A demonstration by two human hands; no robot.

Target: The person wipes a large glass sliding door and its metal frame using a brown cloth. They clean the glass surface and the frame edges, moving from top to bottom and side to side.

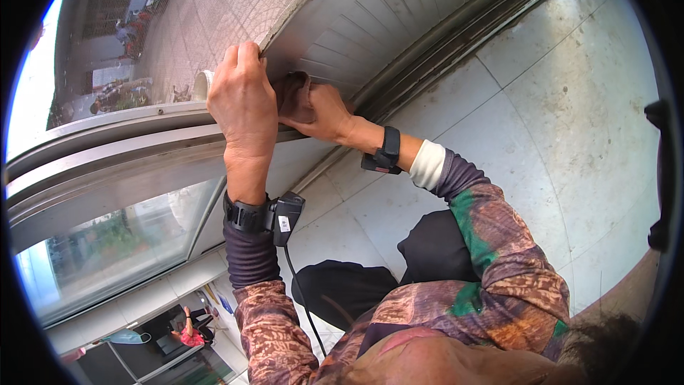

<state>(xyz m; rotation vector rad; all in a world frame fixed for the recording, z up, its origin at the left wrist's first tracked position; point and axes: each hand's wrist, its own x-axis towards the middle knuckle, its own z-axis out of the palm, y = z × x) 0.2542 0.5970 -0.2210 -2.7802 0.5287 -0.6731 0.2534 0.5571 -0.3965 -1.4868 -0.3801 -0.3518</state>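
My left hand [243, 91] is raised with its fingers curled over the edge of a metal door frame [187, 112], beside a mesh screen [230, 5]. To its right, my right hand [326, 112] holds a dark brown cloth [296, 99] against the lower part of a ribbed metal door panel [363, 27]. The fingers of the right hand are partly hidden by the cloth. Both wrists wear black straps; the left one carries a small black device [288, 219] with a cable.
A floor track [427, 64] runs along the panel's base beside pale floor tiles [513, 133]. A framed glass pane [133, 240] stands at the left. A seated person in red [191, 334] and a hanging blue face mask [127, 337] appear at the lower left.
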